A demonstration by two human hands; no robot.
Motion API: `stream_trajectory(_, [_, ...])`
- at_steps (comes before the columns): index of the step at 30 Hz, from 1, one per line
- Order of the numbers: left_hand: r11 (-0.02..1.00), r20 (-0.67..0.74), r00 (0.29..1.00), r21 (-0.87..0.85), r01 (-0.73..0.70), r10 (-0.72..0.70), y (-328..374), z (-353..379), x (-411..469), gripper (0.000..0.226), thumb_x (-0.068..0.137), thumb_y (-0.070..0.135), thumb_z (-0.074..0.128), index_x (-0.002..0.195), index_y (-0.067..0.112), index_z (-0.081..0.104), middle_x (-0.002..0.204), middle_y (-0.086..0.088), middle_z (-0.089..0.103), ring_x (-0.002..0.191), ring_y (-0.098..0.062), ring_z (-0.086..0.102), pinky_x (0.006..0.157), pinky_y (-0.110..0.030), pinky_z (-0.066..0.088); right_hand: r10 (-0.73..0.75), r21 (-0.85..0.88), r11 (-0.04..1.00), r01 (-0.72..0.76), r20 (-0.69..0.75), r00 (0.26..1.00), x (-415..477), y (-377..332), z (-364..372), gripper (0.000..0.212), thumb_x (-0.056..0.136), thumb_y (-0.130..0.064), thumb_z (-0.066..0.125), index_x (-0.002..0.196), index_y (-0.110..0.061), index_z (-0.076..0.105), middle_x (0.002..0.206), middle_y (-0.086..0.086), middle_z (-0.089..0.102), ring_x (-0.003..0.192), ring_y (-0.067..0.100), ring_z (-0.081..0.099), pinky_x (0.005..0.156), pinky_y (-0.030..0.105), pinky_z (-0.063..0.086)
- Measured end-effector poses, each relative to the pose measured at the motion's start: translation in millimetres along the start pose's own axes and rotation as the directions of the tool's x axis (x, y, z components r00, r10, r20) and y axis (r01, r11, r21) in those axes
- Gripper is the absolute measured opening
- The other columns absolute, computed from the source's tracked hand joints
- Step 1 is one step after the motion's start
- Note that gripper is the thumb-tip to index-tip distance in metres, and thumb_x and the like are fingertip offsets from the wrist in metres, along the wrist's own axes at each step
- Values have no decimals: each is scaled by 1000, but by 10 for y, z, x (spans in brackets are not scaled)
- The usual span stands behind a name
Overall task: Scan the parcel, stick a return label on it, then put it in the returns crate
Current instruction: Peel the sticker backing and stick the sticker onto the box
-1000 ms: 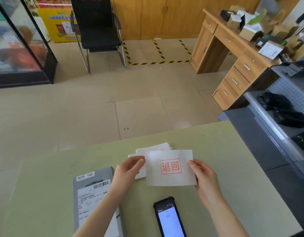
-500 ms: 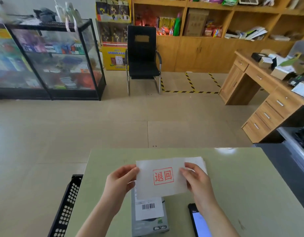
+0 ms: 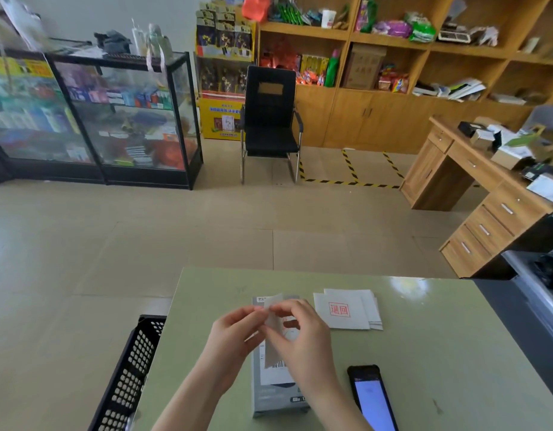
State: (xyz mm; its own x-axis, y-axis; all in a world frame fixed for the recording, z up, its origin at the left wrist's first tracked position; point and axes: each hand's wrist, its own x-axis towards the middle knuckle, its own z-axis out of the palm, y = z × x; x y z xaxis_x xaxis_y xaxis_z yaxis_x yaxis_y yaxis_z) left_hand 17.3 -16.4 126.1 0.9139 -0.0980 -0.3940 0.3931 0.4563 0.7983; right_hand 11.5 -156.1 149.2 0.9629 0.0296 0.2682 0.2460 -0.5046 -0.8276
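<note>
A grey parcel (image 3: 276,398) with a white barcode label lies flat on the green table (image 3: 424,353), partly hidden under my hands. My left hand (image 3: 234,337) and my right hand (image 3: 300,334) meet just above it, both pinching one white return label (image 3: 272,318) held edge-on and curled. More return labels (image 3: 346,309), white with a red stamp, sit in a small stack to the right of the parcel. A black scanner phone (image 3: 373,396) with a lit screen lies at the table's near right. A black perforated returns crate (image 3: 129,371) stands on the floor by the table's left edge.
Beyond the table lies tiled floor, then a black chair (image 3: 270,119), a glass display cabinet (image 3: 94,110) at the left and wooden shelves at the back. A wooden desk (image 3: 487,188) with boxes stands at the right, with a dark counter (image 3: 536,309) beside the table.
The view has tilted up and turned left. The label, held flat and facing me before, is now curled edge-on between both hands over the parcel.
</note>
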Motion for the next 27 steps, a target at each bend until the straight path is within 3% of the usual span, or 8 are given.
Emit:
stream_trajectory(4, [999,53,998,-19,37,-36,-7,1,2,32,66,27,81,89,5,77,98,-13,75,88,-18,70,85,-30,53,57,50,997,-54,-47,997,-6,3,-27,13,76,-22,78,86,-20,71,84,-12,69,83,7,65,76,24,55])
stream_trajectory(7, [998,55,998,-43,39,-37,0,8,32,38,65,26,83,92,0,76,99,-18,75,89,-19,71,78,-27,57,79,95,993,-77,-25,997,0,21,-59,15,73,-19,81,85,-17,72,84,-9,70,83,8,68,76,24,56])
stream_trajectory(14, [996,65,997,-83,38,-33,32,64,98,32,65,22,82,86,-1,77,89,-15,77,80,-16,73,69,-19,56,152,228,963,-145,-13,988,59,62,-90,11,73,-14,81,78,-11,72,86,-6,72,82,11,70,78,27,59])
stream_trajectory(27, [999,91,996,-47,-1,5,81,76,111,38,66,27,82,93,-1,77,103,-18,75,96,-21,73,77,-17,55,192,287,938,-195,37,981,113,64,-100,8,74,-12,79,78,-14,72,90,-5,74,84,6,71,75,17,56])
